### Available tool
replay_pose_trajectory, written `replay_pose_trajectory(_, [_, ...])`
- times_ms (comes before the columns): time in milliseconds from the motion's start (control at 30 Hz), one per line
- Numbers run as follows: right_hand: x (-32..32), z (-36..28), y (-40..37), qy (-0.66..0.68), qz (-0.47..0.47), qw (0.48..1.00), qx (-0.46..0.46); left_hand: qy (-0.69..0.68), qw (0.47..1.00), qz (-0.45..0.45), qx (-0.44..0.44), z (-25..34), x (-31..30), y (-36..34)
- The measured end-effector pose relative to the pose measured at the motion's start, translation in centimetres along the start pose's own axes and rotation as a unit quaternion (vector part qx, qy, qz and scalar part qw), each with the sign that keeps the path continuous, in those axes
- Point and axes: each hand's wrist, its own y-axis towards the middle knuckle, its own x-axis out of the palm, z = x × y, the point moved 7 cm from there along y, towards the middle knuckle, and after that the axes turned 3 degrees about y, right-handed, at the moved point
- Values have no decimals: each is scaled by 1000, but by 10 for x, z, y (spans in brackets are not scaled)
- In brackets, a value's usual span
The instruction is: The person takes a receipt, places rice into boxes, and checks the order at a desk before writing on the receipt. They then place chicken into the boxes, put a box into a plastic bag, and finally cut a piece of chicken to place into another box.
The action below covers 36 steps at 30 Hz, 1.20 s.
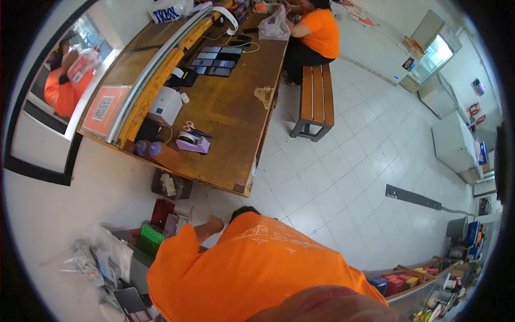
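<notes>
My left hand (pixel 215 223) hangs in front of my orange shirt (pixel 268 257), beside the near end of the wooden table; its fingers are too small and blurred to tell how they are held. Closest to it are a dark red box (pixel 162 213) and a bright green box (pixel 151 240) low on the left. My right hand is out of view. On the table (pixel 225 145) stand a purple tape dispenser (pixel 193 143), scissors (pixel 189 126), a white box-shaped device (pixel 166 106) and several phones laid in rows (pixel 220 60).
A person in an orange shirt (pixel 320 33) sits on a slatted bench (pixel 317 96) at the table's far right, near a plastic bag (pixel 274 26). A dark strip (pixel 413 196) lies across the tiled floor. Plastic packets (pixel 99 257) crowd the left. Shelves with boxes (pixel 397 283) stand lower right.
</notes>
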Motion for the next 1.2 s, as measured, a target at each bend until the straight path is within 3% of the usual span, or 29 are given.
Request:
replay_pose_trajectory(33, [-8, -9, 11, 3, -8, 1000, 4, -55, 998, -30, -19, -2, 7, -21])
replay_pose_trajectory(200, [-5, -118, 82, -25, -70, 996, -50, -257, 955, -3, -147, -44, -5, -83])
replay_pose_trajectory(333, [26, -285, 105, -2, -123, 984, -125, -331, 920, 35, -205, -74, -35, -89])
replay_pose_trajectory(533, [51, -493, 137, -220, -186, 921, -264, -406, 876, 84, -247, -105, -81, -88])
replay_pose_trajectory(600, [50, -565, 124, -216, -140, 922, -290, -427, 860, 96, -263, -111, -90, -92])
replay_pose_trajectory(667, [54, -623, 151, -233, -27, 815, -530, -453, 839, 104, -283, -107, -92, -103])
replay_pose_trajectory(700, [57, -646, 159, -248, -14, 809, -533, -467, 829, 106, -290, -101, -92, -110])
replay_pose_trajectory(800, [100, -747, 124, -245, 12, 821, -516, -508, 796, 118, -308, -71, -103, -125])
replay_pose_trajectory(867, [137, -814, 89, -211, 111, 721, -650, -537, 771, 131, -316, -53, -121, -125])
replay_pose_trajectory(933, [190, -878, 78, -253, 93, 697, -664, -567, 743, 149, -323, -36, -154, -111])
replay_pose_trajectory(1000, [241, -930, 61, -278, 163, 612, -722, -603, 708, 169, -327, -18, -186, -95])
replay_pose_trajectory(1033, [271, -957, 61, -364, 88, 618, -691, -616, 693, 176, -331, -14, -204, -85])
replay_pose_trajectory(1200, [372, -1046, 44, -427, 34, 586, -687, -650, 635, 231, -347, -35, -311, -60])
